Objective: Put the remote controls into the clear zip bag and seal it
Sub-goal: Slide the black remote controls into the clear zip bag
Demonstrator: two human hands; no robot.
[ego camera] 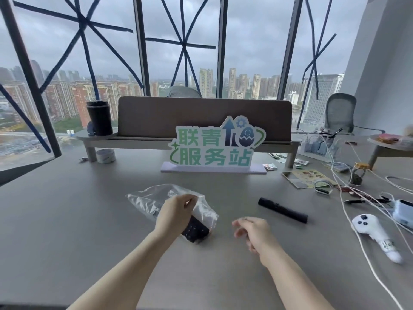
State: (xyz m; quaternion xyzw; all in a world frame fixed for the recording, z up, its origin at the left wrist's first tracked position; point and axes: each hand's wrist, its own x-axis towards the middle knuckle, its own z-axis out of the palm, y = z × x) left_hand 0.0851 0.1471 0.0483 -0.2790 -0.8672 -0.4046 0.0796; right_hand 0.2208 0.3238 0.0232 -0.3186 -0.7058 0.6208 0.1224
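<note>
One remote [196,230] half inside clear zip bag [161,199], end jutting from mouth; left hand [176,212] pinches bag lip. Right hand [253,231] empty, fingers loosely curled, nearing second black remote [282,210] at 2 o'clock on bench [67,209]. Risk: thin film slips, remote slides out; mouth collapses before second goes in.

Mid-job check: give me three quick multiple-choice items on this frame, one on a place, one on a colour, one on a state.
1. Where is the loose black remote?
A. on the table, right of the bag
B. on the shelf
C. in the right hand

2. The controller among the cables is:
A. red
B. white
C. green

3. The clear zip bag is:
A. sealed
B. open, a remote partly in
C. empty

Answers:
1 A, it lies on the table.
2 B, white body.
3 B, the left hand holds its mouth and the buttoned remote sticks out.
</note>
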